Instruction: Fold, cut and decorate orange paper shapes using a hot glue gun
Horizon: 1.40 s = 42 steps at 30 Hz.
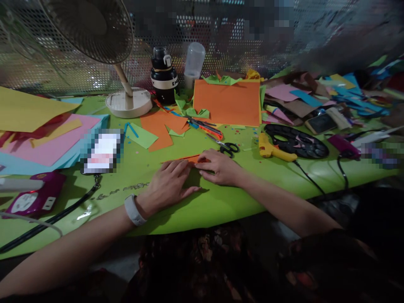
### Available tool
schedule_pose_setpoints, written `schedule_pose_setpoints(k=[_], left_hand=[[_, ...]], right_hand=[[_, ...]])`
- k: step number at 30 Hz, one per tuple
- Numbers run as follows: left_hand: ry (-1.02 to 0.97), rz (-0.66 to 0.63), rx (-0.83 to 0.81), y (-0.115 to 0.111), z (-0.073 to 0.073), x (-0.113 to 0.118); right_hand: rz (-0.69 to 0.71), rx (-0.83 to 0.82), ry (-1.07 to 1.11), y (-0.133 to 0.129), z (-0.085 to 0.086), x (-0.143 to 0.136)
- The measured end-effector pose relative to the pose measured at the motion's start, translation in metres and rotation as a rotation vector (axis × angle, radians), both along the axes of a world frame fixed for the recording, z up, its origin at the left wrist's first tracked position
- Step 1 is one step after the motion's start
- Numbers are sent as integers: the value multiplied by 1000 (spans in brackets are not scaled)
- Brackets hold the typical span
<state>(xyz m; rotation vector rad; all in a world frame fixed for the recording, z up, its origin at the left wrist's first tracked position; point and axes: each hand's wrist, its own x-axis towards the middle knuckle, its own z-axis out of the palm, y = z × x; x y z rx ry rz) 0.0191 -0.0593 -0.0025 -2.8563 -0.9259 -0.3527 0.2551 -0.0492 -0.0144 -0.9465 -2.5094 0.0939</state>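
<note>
A narrow strip of folded orange paper [196, 158] lies on the green tabletop, partly covered by both hands. My left hand [168, 181], with a pale band on its wrist, rests flat over the strip's left part, thumb stretched out to the side. At the strip's right part, my right hand [217, 168] has its fingers curled and pressed on the paper. Just beyond the right hand are the black handles of a pair of scissors [229, 148]. Orange and black scissors [212, 129] lie a little farther back.
Behind are cut paper pieces [160, 130], orange sheets [227, 103], a black bottle [164, 80] and a fan [129, 103]. A phone [102, 151] and purple power strip [36, 195] lie left. Rightward are a yellow glue gun [274, 149], a black tray [296, 141] and paper scraps [341, 94].
</note>
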Motion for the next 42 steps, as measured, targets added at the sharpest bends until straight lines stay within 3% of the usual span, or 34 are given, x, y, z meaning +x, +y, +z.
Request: schedule_pose_setpoints(k=[16,26,42], left_hand=[[17,-28,-93,2,2,0],[50,-5,-117,1,-8,-2],[81,-24,-142,3,-6,-2]], right_hand=[[7,31,25,1,-3,-1],[-6,-42,32,-1,-1,0],[-26,-86,83,2,-4,1]])
